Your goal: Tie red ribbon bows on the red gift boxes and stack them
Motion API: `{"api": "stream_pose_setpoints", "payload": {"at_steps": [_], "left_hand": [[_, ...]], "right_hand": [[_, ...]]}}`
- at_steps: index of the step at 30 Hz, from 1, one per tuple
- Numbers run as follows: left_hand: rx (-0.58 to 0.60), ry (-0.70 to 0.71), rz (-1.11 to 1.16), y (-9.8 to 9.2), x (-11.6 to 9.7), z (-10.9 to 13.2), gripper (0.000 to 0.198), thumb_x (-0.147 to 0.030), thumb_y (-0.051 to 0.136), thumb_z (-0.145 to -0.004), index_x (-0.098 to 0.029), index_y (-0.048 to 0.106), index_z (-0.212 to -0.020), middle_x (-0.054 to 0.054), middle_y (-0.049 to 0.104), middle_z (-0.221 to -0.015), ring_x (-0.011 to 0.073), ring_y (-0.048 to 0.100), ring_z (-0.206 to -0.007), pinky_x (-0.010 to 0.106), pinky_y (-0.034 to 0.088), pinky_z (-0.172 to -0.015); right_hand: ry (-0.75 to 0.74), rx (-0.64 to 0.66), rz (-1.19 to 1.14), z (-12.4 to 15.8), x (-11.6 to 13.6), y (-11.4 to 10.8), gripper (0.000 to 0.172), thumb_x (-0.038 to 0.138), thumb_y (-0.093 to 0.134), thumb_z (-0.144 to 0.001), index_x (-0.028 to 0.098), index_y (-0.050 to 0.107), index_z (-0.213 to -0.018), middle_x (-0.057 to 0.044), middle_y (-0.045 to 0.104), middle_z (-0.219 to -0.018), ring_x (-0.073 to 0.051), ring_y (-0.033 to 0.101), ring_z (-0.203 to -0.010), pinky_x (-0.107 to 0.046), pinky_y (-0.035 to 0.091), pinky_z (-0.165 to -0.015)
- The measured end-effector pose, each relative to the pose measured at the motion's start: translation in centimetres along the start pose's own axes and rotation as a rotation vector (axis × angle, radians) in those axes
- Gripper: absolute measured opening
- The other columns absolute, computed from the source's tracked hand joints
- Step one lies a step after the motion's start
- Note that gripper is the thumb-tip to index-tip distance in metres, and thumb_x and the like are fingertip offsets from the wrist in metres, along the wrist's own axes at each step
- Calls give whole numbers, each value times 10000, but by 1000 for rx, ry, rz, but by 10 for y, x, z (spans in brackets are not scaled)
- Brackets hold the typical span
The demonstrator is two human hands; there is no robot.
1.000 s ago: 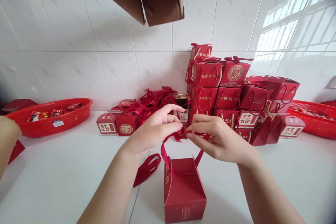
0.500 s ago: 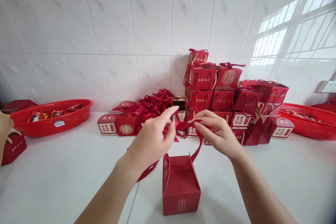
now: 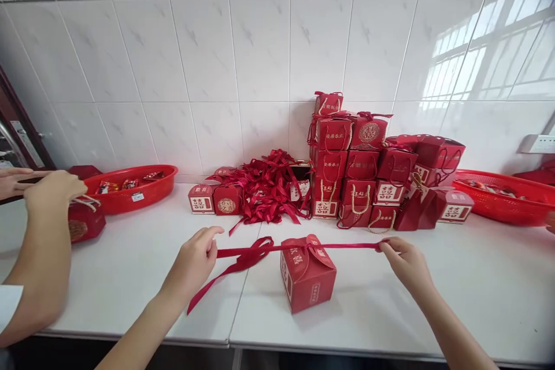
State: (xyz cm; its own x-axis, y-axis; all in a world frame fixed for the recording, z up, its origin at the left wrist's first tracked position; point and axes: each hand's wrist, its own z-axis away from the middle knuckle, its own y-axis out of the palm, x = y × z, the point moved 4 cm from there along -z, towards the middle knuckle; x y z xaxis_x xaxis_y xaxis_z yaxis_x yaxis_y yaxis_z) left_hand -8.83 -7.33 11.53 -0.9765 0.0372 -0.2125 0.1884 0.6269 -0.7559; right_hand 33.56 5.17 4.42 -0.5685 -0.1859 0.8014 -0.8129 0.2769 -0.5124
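Note:
A small red gift box (image 3: 310, 277) with gold lettering stands on the white table in front of me, its top flaps folded closed. A red ribbon (image 3: 347, 245) runs across its top, stretched taut to both sides with a crossing or knot at the flaps. My left hand (image 3: 197, 254) is closed on the ribbon left of the box, index finger partly extended. To the right, my right hand (image 3: 403, 254) pinches the ribbon's other end. A loose length of ribbon (image 3: 243, 263) loops and trails on the table near my left hand.
Behind the box lies a heap of red ribbons (image 3: 273, 185). Stacked red gift boxes (image 3: 333, 165) stand beside it against the tiled wall. Red plastic baskets (image 3: 160, 188) sit at both sides. At left, a co-worker's hand (image 3: 56, 188) is above another box (image 3: 89, 219).
My hands have moved apart and down, pulling the ribbon straight across the box. The box's top flaps have come together. The camera view has tilted up, and the co-worker's arms show more.

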Motion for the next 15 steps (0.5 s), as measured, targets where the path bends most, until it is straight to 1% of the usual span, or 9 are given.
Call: {"api": "stream_pose_setpoints", "payload": {"at_steps": [2, 3, 5, 6, 7, 9, 11, 13, 15], "left_hand": [[35, -15, 3, 10, 5, 5, 266, -213, 407, -814, -208, 641, -940, 45, 636, -844, 187, 617, -706, 303, 493, -671], [30, -15, 1, 13, 3, 6, 239, -227, 433, -805, -213, 645, -914, 60, 642, -891, 217, 628, -792, 344, 496, -733], [-2, -12, 46, 17, -11, 7, 184, -262, 475, -803, -219, 639, -873, 76, 639, -954, 263, 612, -931, 417, 477, -840], [-5, -18, 112, 19, -21, 7, 167, -282, 487, -814, -219, 629, -874, 77, 635, -970, 266, 603, -966, 431, 467, -875], [11, -31, 206, 22, -32, 7, 162, -302, 492, -829, -218, 615, -894, 74, 631, -986, 257, 601, -984, 426, 466, -898], [89, -71, 423, 31, -58, 7, 175, -339, 495, -859, -215, 584, -945, 68, 626, -1013, 227, 605, -998, 391, 474, -921], [161, -106, 563, 42, -84, 9, 182, -357, 507, -868, -216, 558, -971, 67, 619, -1028, 215, 601, -1007, 382, 477, -927], [192, -102, 608, 52, -104, 12, 180, -360, 526, -862, -218, 531, -971, 72, 595, -1031, 217, 585, -1015, 388, 477, -922], [210, -95, 621, 60, -115, 13, 193, -363, 543, -850, -219, 503, -972, 74, 564, -1036, 218, 571, -1005, 395, 477, -912]], "right_hand": [[-2, 15, 43, 2, -6, 1, 313, 449, 487, -733, 195, 668, -709, -90, 676, -894, -246, 615, -773, -343, 481, -670], [-26, -11, 56, 2, -5, 1, 342, 471, 501, -744, 186, 682, -800, -112, 670, -977, -273, 620, -864, -373, 489, -734], [-119, -98, 56, 4, 6, 0, 425, 512, 515, -778, 163, 667, -965, -156, 626, -1115, -311, 580, -1031, -439, 465, -866], [-179, -119, 40, 5, 15, 2, 440, 521, 510, -800, 157, 654, -1001, -167, 611, -1141, -316, 557, -1078, -458, 447, -906], [-235, -105, 15, 6, 25, 6, 427, 519, 498, -824, 159, 647, -999, -168, 610, -1135, -312, 547, -1095, -464, 437, -924], [-309, 18, -59, 9, 48, 19, 387, 499, 460, -871, 169, 636, -970, -157, 627, -1093, -290, 565, -1064, -449, 441, -923], [-324, 179, -106, 13, 67, 38, 388, 474, 399, -912, 165, 619, -988, -151, 636, -1088, -268, 574, -1056, -427, 428, -941], [-319, 290, -118, 18, 81, 55, 399, 446, 359, -933, 153, 597, -1059, -151, 627, -1139, -250, 568, -1085, -405, 410, -965], [-313, 361, -111, 24, 90, 68, 400, 438, 372, -930, 153, 580, -1119, -147, 620, -1179, -238, 587, -1064, -381, 432, -929]]}}
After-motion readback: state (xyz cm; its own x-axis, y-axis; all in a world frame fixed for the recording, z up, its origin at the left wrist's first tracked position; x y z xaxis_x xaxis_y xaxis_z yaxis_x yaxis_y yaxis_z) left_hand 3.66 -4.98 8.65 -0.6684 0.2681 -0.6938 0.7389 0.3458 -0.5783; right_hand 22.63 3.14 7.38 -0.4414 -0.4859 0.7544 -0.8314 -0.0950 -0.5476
